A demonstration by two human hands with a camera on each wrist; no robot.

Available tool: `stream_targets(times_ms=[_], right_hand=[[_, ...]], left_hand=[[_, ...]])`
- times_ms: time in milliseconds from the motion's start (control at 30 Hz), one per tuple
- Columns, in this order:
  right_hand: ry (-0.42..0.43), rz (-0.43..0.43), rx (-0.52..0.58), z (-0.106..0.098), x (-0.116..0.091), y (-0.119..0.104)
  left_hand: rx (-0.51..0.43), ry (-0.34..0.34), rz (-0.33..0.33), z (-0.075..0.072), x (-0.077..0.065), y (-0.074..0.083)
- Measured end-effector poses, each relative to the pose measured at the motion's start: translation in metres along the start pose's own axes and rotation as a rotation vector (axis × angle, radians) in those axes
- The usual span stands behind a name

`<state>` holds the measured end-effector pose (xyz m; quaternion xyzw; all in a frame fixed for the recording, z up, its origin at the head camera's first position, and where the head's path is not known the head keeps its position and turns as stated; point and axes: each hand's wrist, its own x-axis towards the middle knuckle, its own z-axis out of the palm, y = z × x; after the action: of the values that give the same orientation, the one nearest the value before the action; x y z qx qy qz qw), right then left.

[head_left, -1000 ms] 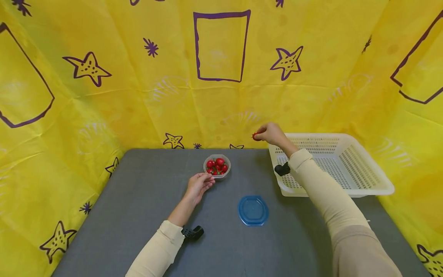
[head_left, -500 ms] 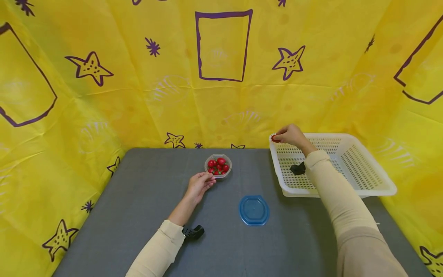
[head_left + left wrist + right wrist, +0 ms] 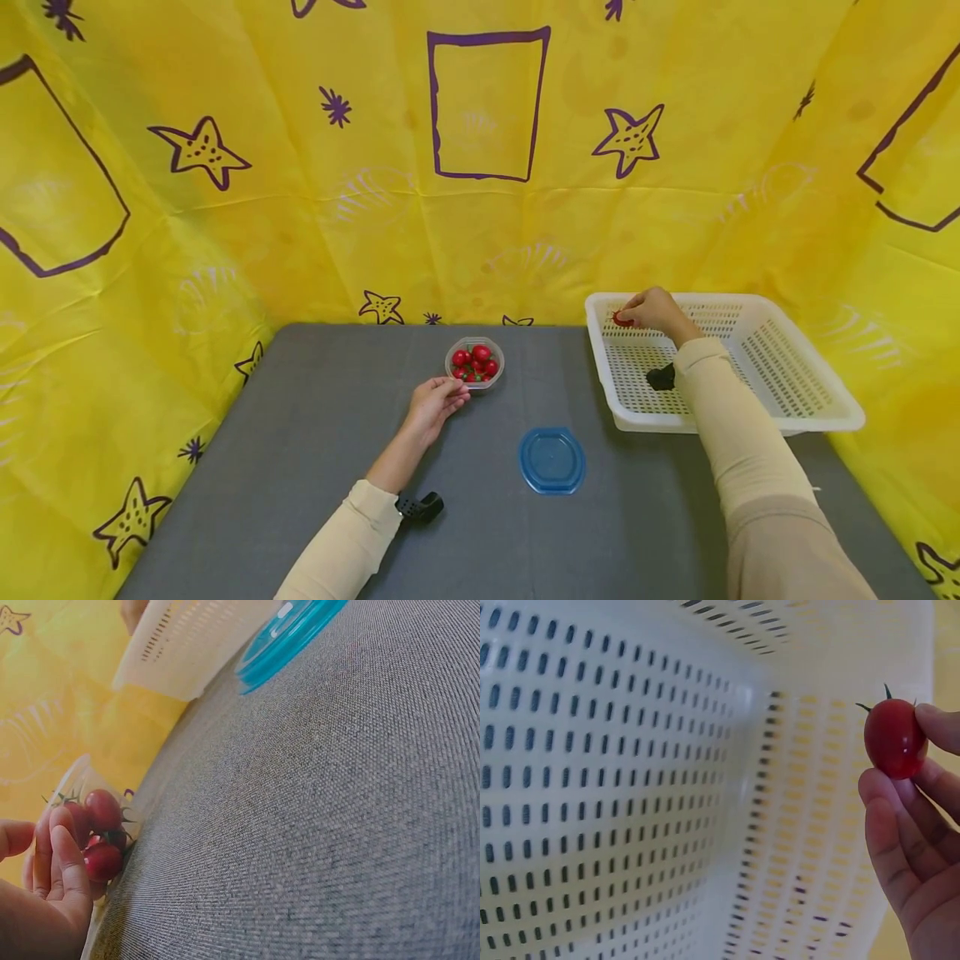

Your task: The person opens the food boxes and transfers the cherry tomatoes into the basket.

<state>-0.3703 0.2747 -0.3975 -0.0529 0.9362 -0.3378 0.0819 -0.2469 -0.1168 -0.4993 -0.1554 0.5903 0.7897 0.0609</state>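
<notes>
My right hand [image 3: 660, 310] pinches a red cherry tomato [image 3: 896, 739] with green sepals between thumb and fingers. It holds the tomato inside the white plastic basket [image 3: 731, 421], near the back left corner. In the right wrist view the slotted floor and walls of the basket show, with no tomato on the floor in sight. My left hand [image 3: 433, 404] grips the near rim of a small clear plastic container [image 3: 501, 358]. Several cherry tomatoes [image 3: 103, 810] lie in that container, some with green stems; the fingers partly hide them in the left wrist view.
A blue lid [image 3: 552, 461] lies flat on the grey table [image 3: 337, 375], between the container and the basket and nearer to me. Behind the table's back edge hangs a yellow patterned cloth [image 3: 337, 233], which also runs down both sides.
My right hand has moved right and down with the cherry tomato, from left of the basket, across its rim, to inside it. My left hand has stayed at the container.
</notes>
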Motion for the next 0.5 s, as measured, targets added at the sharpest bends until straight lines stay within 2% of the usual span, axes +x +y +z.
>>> stream_targets(times_ms=[133, 333, 500], right_hand=[[0.0, 0.009, -0.027, 0.006, 0.002, 0.005], [0.003, -0.023, -0.057, 0.019, 0.01, 0.002], [-0.038, -0.006, -0.092, 0.027, 0.014, 0.001]], left_hand=[[0.0, -0.004, 0.002, 0.0, 0.001, 0.0], [0.008, -0.003, 0.014, -0.001, 0.0, 0.002], [0.001, -0.009, 0.009, 0.0, -0.001, 0.0]])
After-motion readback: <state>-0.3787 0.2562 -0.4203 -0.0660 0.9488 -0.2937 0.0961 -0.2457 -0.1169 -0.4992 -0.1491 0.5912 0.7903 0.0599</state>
